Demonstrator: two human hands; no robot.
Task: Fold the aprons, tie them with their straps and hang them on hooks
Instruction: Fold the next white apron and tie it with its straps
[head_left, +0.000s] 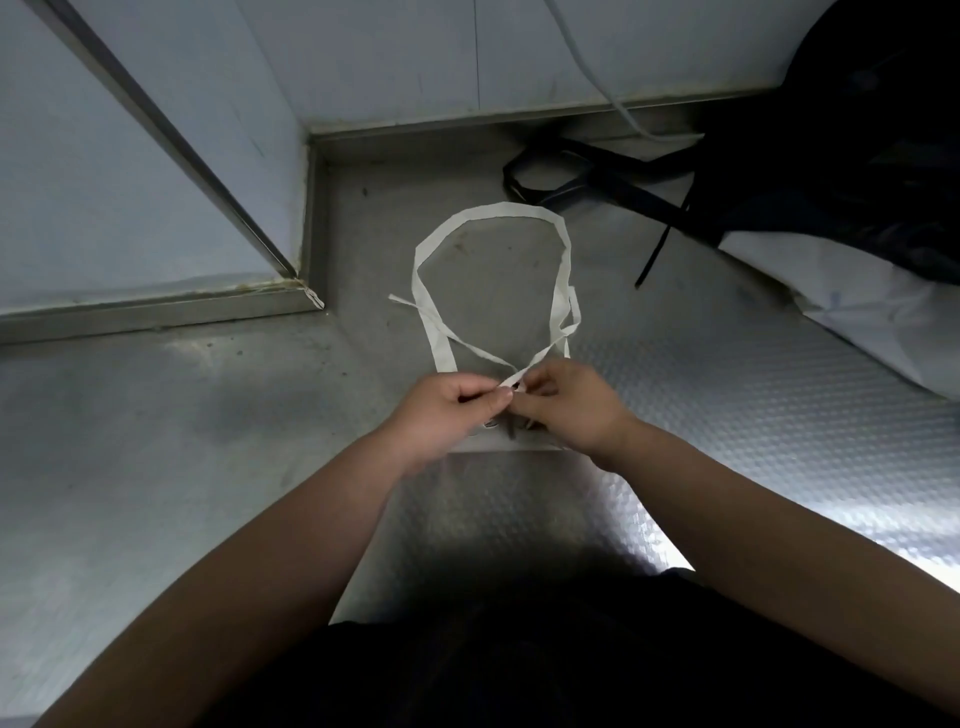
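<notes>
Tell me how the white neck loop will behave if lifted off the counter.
Likely floppy: the neck loop lies flat in an uneven curve on the steel counter. Probably light, being thin flat tape. Lifted, it should sag, not hold shape.
</notes>
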